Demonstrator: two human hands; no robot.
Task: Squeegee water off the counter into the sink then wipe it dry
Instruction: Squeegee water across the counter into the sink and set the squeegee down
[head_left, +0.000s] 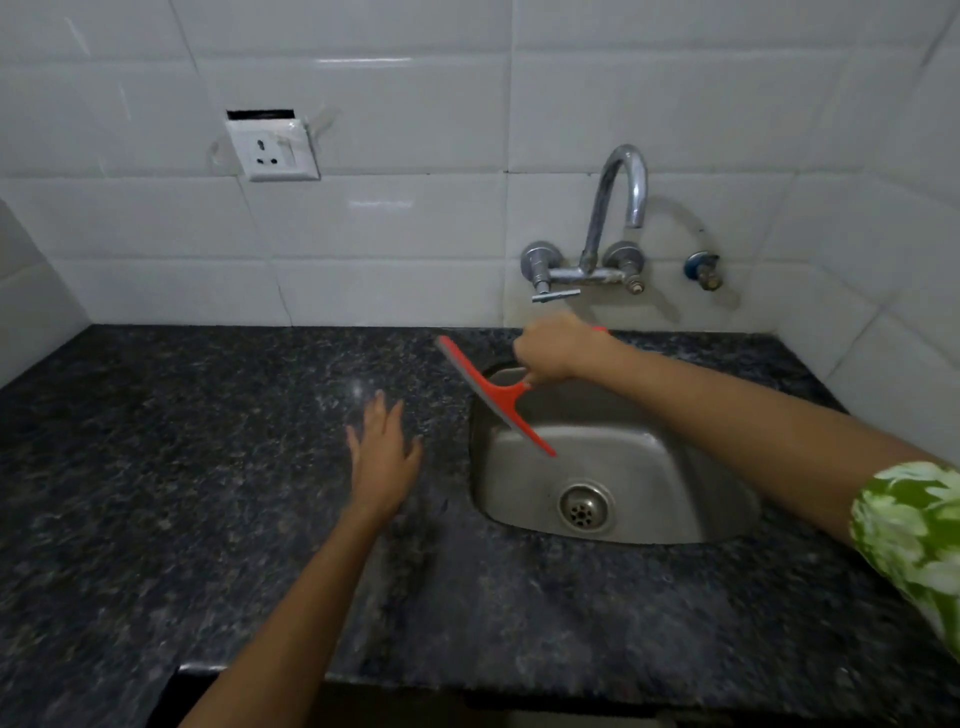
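Fingers (540, 364) of the right hand (553, 351) are wrapping the red squeegee (493, 397) handle, holding its blade over the sink (675, 467) edge, probably so water drops in. Left hand (384, 452) fingers are spreading wide, empty, on the tabletop (182, 467), seemingly bracing.

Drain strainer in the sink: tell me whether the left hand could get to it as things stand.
Probably yes. The left hand is open over the counter beside the sink; the squeegee sits farther back, leaving the drain strainer uncovered.

Wall socket (274, 150), tap (613, 218), tiles (415, 104)
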